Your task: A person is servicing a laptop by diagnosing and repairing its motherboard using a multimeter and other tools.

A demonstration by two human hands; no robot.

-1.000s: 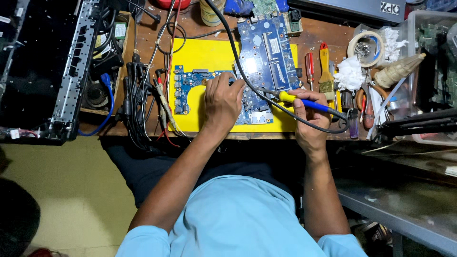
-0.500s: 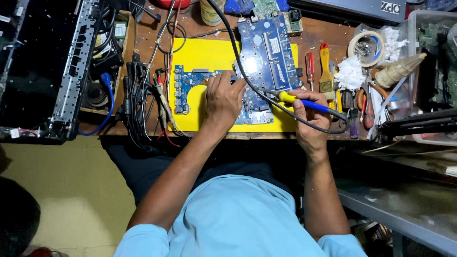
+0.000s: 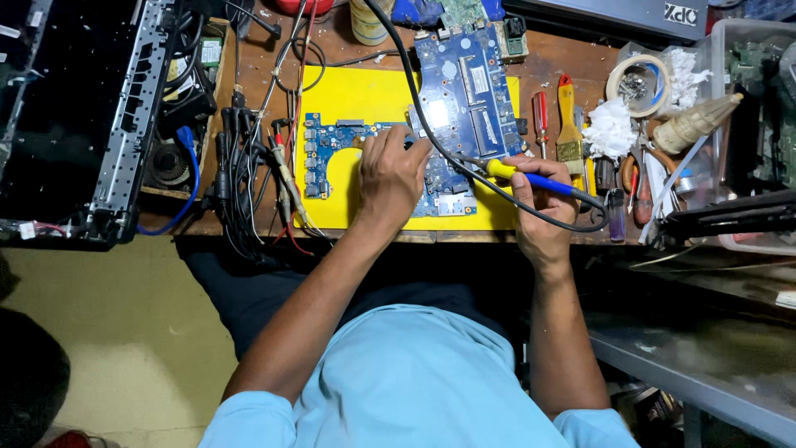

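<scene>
Head view, looking straight down at a cluttered wooden workbench point(image 3: 547, 75). Blue circuit board point(image 3: 464, 99) lies flat on a yellow mat point(image 3: 348, 91), mid-bench, its upper end running past the mat's top edge.

Left hand point(image 3: 391, 176) rests palm-down on the lower middle of the board, fingers close together and curled slightly, tips pressing on the board surface. Cannot tell if anything is pinched under them.

Right hand point(image 3: 543, 203) sits at the mat's lower right corner, fingers wrapped around a soldering iron point(image 3: 531, 178) with a yellow-and-blue handle. Iron lies nearly level, tip pointing left toward the board, just beside the left hand's fingers. Tip contact with the board: cannot tell. Its black cord point(image 3: 414, 91) runs up across the board to the top edge of the frame and also loops around the right of the hand.

Left of the mat: bundle of black and red wires point(image 3: 245, 178), then an open black computer case point(image 3: 75, 116) at the bench's far left. Right of the board: red screwdriver point(image 3: 540, 116), paintbrush point(image 3: 568, 124) with a red and yellow handle, white cotton wad point(image 3: 609, 131), roll of tape point(image 3: 638, 81), all apart from both hands.
</scene>
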